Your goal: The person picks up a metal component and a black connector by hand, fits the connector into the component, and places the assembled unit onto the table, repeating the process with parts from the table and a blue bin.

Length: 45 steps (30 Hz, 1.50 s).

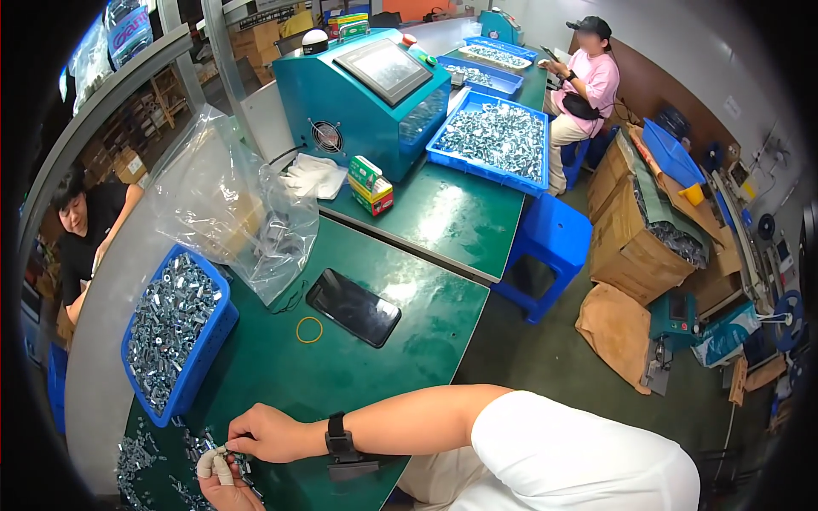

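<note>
At the bottom left of the bench, my right hand (271, 433), with a dark band on its wrist, is closed in a pinch against the fingertips of my left hand (223, 487). Beige covers wrap the bent fingers of the left hand. Whatever sits between the fingertips is too small to make out. Loose small metal parts (141, 460) lie on the green bench around both hands. Just beyond them stands a blue basket (203, 358) heaped with similar metal pieces (175, 319).
A black phone (354, 307), a yellow rubber band (309, 330) and a clear plastic bag (230, 204) lie on the bench. Farther off are a teal machine (315, 94) and a blue tray (486, 175) of metal parts. A blue stool (558, 226) stands right. Two people sit nearby.
</note>
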Tool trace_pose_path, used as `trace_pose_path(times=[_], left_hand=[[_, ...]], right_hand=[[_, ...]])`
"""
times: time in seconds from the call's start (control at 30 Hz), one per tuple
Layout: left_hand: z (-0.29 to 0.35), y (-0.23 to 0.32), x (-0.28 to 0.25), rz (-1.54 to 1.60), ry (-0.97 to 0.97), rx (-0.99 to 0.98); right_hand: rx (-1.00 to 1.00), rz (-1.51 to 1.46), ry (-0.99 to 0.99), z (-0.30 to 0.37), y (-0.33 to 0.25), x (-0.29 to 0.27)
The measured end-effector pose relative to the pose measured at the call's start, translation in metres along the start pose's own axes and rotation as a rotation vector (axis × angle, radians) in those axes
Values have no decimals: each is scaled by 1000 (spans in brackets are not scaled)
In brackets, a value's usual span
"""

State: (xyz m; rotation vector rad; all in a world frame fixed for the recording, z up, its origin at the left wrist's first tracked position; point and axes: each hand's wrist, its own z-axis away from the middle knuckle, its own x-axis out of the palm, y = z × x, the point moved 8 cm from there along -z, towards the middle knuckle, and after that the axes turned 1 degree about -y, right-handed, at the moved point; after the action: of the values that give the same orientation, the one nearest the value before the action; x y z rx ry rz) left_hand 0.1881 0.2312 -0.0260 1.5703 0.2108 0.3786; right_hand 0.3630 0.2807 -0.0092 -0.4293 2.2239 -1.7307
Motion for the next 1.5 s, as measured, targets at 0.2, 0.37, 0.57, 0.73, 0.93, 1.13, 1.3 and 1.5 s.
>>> trace_pose_path(times=[0.2, 0.37, 0.57, 0.73, 0.93, 1.13, 1.3, 1.5], left_hand=[[-7, -5, -2, -66, -36, 20], [-6, 0, 1, -94, -21, 99], [-6, 0, 1, -119, -45, 53], [-7, -8, -7, -93, -38, -4], [-2, 2, 7, -85, -19, 43], [-6, 2, 1, -91, -57, 84], [-7, -2, -4, -90, -71, 69], [-4, 0, 1, -108, -22, 83]], right_hand=[[-93, 39, 24, 2, -2, 1], [-64, 31, 7, 2, -1, 1], [-107, 53, 26, 3, 0, 1], [-228, 81, 58, 5, -12, -4], [-215, 56, 67, 4, -12, -4], [22, 35, -50, 2, -5, -1], [-60, -56, 27, 4, -11, -1], [-99, 47, 44, 3, -2, 0]])
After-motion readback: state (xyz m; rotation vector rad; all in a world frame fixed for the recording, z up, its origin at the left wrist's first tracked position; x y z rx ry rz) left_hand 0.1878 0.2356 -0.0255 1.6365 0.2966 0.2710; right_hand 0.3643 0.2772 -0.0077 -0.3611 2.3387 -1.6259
